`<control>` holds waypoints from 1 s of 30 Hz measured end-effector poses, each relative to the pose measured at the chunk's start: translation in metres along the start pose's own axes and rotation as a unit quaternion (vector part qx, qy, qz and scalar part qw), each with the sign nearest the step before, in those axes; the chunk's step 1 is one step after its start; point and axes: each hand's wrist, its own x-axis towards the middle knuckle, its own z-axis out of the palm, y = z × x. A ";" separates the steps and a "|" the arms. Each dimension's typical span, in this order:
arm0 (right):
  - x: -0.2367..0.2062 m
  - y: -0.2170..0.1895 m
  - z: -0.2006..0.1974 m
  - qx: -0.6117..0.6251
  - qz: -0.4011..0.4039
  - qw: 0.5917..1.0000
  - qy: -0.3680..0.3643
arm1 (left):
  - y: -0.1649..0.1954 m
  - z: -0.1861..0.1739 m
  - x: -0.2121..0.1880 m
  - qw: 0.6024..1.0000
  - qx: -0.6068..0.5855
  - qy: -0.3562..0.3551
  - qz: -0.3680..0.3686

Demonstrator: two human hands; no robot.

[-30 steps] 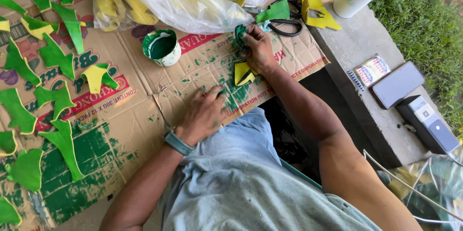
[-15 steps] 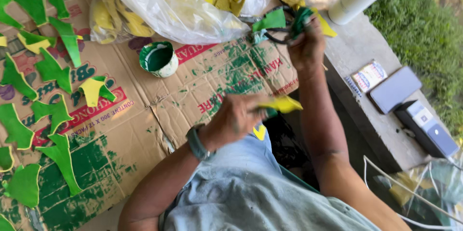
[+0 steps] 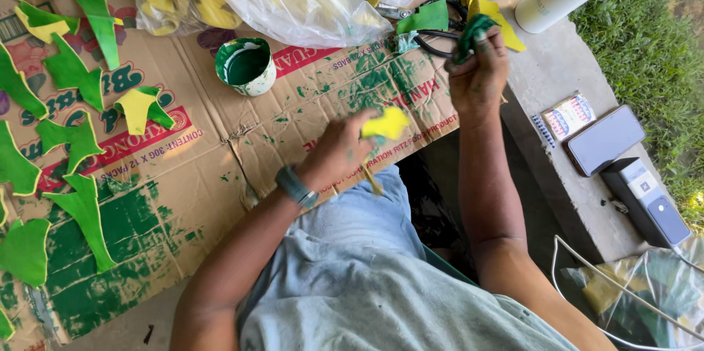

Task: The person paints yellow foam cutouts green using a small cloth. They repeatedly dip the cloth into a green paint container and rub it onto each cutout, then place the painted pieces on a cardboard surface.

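Left hand: the left hand (image 3: 339, 151) is closed on a yellow piece (image 3: 386, 123), pinching it at its lower edge above the cardboard (image 3: 220, 160).
Yellow piece: small, flat, irregular in outline, bright yellow and unpainted on the side that shows; it sticks out past the fingertips toward the right hand.
Right hand: the right hand (image 3: 480, 72) is raised and clenched around a green wad (image 3: 471, 30), which is dark and crumpled; I cannot tell what it is made of.
Hands: apart, the right one farther from the body than the left.
Cup: a cup (image 3: 245, 66) of green paint stands beyond the left hand.
Scissors: scissors (image 3: 433, 24) lie just beyond the right hand.
Green pieces: painted green pieces (image 3: 73, 138) lie spread on the cardboard, well off to the left of the left hand.
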 end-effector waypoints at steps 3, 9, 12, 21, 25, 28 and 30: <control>-0.003 0.021 0.006 -0.015 0.018 1.000 -0.009 | -0.030 0.002 -0.010 0.964 0.244 -0.038 -0.095; -0.039 0.100 0.045 -0.109 0.107 0.988 -0.001 | -0.051 -0.005 -0.044 0.930 0.354 -0.099 -0.014; -0.046 0.139 0.055 -0.224 0.102 0.967 -0.062 | -0.050 0.000 -0.048 0.924 0.370 -0.086 -0.040; 0.014 0.047 0.049 -0.204 -0.063 0.971 -0.109 | -0.060 0.029 -0.038 0.984 0.168 -0.012 -0.058; 0.012 0.017 0.096 -0.199 -0.096 0.965 -0.143 | -0.056 0.030 -0.039 0.989 0.148 -0.012 -0.023; 0.007 0.010 0.119 -0.220 -0.110 0.952 -0.184 | -0.053 0.030 -0.038 0.983 0.159 0.010 -0.096; 0.007 0.012 0.131 -0.238 -0.127 0.941 -0.202 | -0.053 0.031 -0.035 0.967 0.217 -0.029 -0.130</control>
